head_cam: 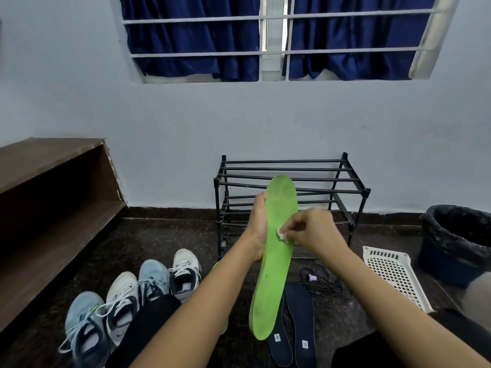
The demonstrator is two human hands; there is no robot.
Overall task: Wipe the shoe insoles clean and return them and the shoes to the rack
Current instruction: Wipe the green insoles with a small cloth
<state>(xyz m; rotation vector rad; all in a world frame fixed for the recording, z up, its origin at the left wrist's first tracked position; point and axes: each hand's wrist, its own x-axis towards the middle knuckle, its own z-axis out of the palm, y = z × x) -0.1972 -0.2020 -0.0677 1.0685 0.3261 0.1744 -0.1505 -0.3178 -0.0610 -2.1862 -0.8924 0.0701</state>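
The left hand [256, 224] grips the long green insole [276, 274]; the right hand [316, 229] pinches a crumpled white wipe [281, 233] against it

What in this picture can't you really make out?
Head view:
White wipe: mostly hidden under the right hand's fingers.
Likely second green insole: mostly covered by the left forearm.
Labels on the dark insoles: too small to read.
Bin: inside dark, partly cut off by the right edge.
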